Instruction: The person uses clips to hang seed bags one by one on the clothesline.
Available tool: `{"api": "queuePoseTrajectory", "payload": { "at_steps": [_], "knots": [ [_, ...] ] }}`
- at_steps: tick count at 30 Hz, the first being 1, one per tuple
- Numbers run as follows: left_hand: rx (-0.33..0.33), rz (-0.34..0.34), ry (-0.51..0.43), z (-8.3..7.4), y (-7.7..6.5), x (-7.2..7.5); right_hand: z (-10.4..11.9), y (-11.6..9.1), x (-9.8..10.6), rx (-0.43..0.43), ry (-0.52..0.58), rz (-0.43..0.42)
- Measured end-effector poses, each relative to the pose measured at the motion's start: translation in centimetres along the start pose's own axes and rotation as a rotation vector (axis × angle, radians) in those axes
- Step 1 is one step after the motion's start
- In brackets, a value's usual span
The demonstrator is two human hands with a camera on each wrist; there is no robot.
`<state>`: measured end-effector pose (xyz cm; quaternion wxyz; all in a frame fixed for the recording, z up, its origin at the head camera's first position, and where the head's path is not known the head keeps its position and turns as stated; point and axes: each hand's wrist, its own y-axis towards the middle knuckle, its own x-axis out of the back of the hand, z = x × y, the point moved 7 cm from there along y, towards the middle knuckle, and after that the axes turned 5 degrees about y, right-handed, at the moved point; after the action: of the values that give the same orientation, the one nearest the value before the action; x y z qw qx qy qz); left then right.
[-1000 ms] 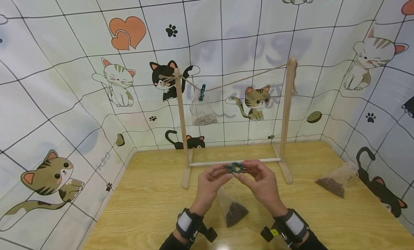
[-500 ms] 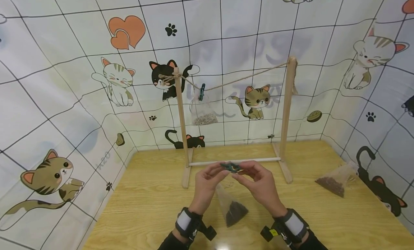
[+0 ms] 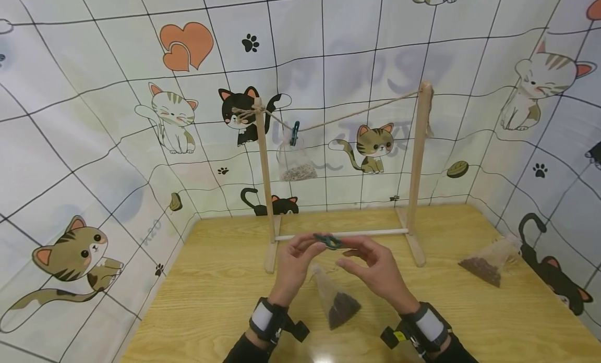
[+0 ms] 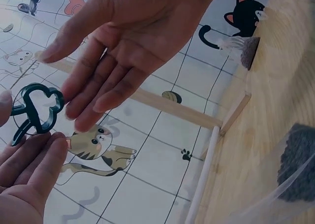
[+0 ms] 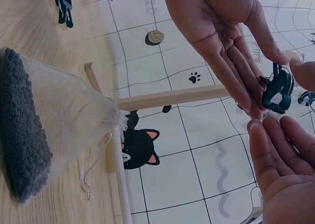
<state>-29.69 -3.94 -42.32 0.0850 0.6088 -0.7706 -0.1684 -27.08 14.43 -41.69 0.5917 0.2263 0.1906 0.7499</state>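
My left hand pinches a dark green plastic clothespin by its handles, between thumb and fingers. The clothespin's looped jaw end points at my right hand, whose fingertips are at it while the thumb stands apart. In the left wrist view the right hand's fingers are nearly straight. Below the hands a sheer drawstring bag of dark pellets lies on the table. Beyond, a similar clothespin holds a sheer bag of pale bits on a sagging twine.
The twine runs between two wooden posts joined low down by a white rod. Another sheer bag of dark bits lies at the table's right. The right wrist view shows a spare clothespin on the tabletop.
The clothespin has turned and shifted slightly left with my left hand. My right thumb has come away from it, so the right hand's pinch has loosened.
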Motion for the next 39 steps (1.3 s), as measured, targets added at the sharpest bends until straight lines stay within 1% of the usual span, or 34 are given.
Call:
{"api": "queuePoseTrajectory", "payload": {
  "at_steps": [3, 6, 9, 11, 13, 15, 17, 19, 21, 24, 28, 33, 36, 39],
  "knots": [
    [-0.028, -0.019, 0.017, -0.5, 0.2, 0.7, 0.0, 0.1, 0.3, -0.012, -0.025, -0.002],
    [-0.063, -0.052, 0.025, -0.9, 0.5, 1.7, -0.2, 0.1, 0.7, -0.031, -0.049, -0.011],
    [-0.099, -0.086, 0.056, -1.3, 0.8, 2.7, -0.9, 0.0, 1.0, -0.084, -0.069, -0.019],
    [-0.106, -0.109, 0.089, -1.6, 0.9, 3.4, -1.5, -0.1, 1.1, -0.138, -0.093, -0.02],
    [-0.108, -0.131, 0.134, -1.8, 1.0, 4.1, -2.2, -0.2, 1.2, -0.198, -0.122, -0.015],
    [-0.097, -0.15, 0.179, -1.9, 1.1, 4.8, -2.9, -0.3, 1.2, -0.256, -0.154, -0.001],
    [-0.08, -0.161, 0.222, -1.9, 1.2, 5.4, -3.6, -0.5, 1.1, -0.313, -0.189, 0.026],
    [-0.061, -0.166, 0.243, -1.9, 1.3, 5.9, -4.3, -0.7, 1.0, -0.367, -0.22, 0.057],
    [-0.045, -0.174, 0.268, -1.9, 1.4, 6.5, -4.8, -0.9, 0.8, -0.404, -0.254, 0.099],
    [-0.029, -0.19, 0.3, -1.8, 1.6, 7.3, -5.5, -1.1, 0.2, -0.424, -0.279, 0.175],
    [-0.03, -0.216, 0.331, -1.9, 1.7, 8.2, -6.3, -1.6, -0.6, -0.438, -0.293, 0.266],
    [-0.04, -0.23, 0.327, -2.3, 1.8, 8.9, -7.3, -2.2, -1.4, -0.455, -0.304, 0.315],
    [-0.044, -0.234, 0.318, -2.4, 1.9, 9.2, -7.8, -2.5, -2.0, -0.444, -0.309, 0.344],
    [-0.044, -0.242, 0.328, -2.4, 1.9, 9.4, -8.1, -2.9, -2.7, -0.431, -0.325, 0.383]
  ]
}}
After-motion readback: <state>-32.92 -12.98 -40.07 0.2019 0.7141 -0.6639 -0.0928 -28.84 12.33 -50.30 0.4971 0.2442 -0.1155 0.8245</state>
